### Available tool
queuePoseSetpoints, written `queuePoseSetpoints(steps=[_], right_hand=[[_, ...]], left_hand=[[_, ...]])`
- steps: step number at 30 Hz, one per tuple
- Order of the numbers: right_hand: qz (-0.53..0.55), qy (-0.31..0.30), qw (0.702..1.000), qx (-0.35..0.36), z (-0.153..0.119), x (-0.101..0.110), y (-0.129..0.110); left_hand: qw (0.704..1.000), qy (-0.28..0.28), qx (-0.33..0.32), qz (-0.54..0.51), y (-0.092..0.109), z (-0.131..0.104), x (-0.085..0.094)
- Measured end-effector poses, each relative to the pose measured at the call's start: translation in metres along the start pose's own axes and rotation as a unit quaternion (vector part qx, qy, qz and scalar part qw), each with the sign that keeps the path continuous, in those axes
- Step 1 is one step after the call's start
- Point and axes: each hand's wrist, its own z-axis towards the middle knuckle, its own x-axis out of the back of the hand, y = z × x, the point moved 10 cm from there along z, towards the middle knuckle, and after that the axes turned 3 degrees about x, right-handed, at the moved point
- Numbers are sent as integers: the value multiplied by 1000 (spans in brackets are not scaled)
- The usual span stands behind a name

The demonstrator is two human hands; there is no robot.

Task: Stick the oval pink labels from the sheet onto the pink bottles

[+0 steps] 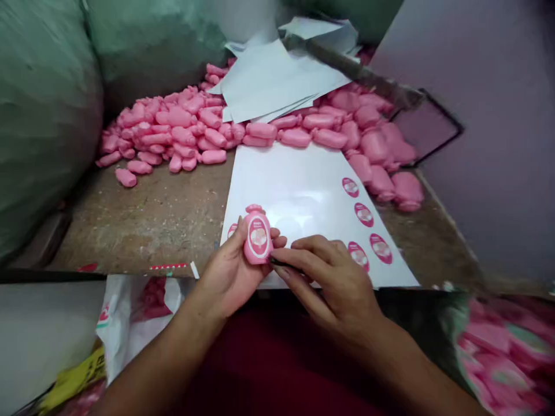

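A small pink bottle (258,237) with an oval label on its front rests in my left hand (234,268), held between thumb and fingers. My right hand (332,277) pinches a thin dark tool (284,264), whose tip is at the bottle's lower right edge. Beneath both hands lies a white sheet (288,190) with several round pink stickers (381,248) on its right side. Another sticker (232,230) shows partly at the sheet's left edge, beside my left thumb.
Behind the sheet, many pink bottles (177,127) are heaped on the brown table (147,231), with white papers (277,81) on top. Large green sacks (43,115) stand at the left. Below the table are a white bag (117,323) and, right, a bag of pink pieces (503,352).
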Motion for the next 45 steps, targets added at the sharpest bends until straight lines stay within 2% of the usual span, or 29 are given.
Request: queuePoseSetpoints(steps=[5,11,15,19,22,24,28,31,34,36,41,45], right_hand=[[-30,9,999,13,-2,-2,1],[-56,18,998,29,-4,-1,-2],[-67,12,997,42,-5,-2,-3],[-59,-2,997,45,-8,-8,-2],[-4,-25,1000,-7,-9,-15,7],[90,-46,992,-72,-11,-22,17],[282,-85,939,-178,-13,-32,32],[326,-118,915,-207,-13,-32,36],[281,-145,927,-203,-13,-26,38],[234,-142,942,-193,-11,-20,38],[146,-69,980,-113,-3,-9,27],[70,-30,996,-50,-2,-8,16]], left_hand=[[999,35,-19,-25,-2,1,3],[998,69,-13,-2,-5,0,8],[998,67,3,-5,-9,2,7],[999,45,-7,-22,-9,1,3],[999,49,-6,-18,-10,-1,4],[998,55,-3,-8,-11,-3,4],[999,46,-18,2,-8,-3,2],[999,40,-12,11,-9,-2,2],[999,48,2,19,-14,-1,5],[999,41,2,17,-15,-1,3],[999,-29,-11,-7,-18,-2,-12],[998,-63,-13,-9,-20,-2,-16]])
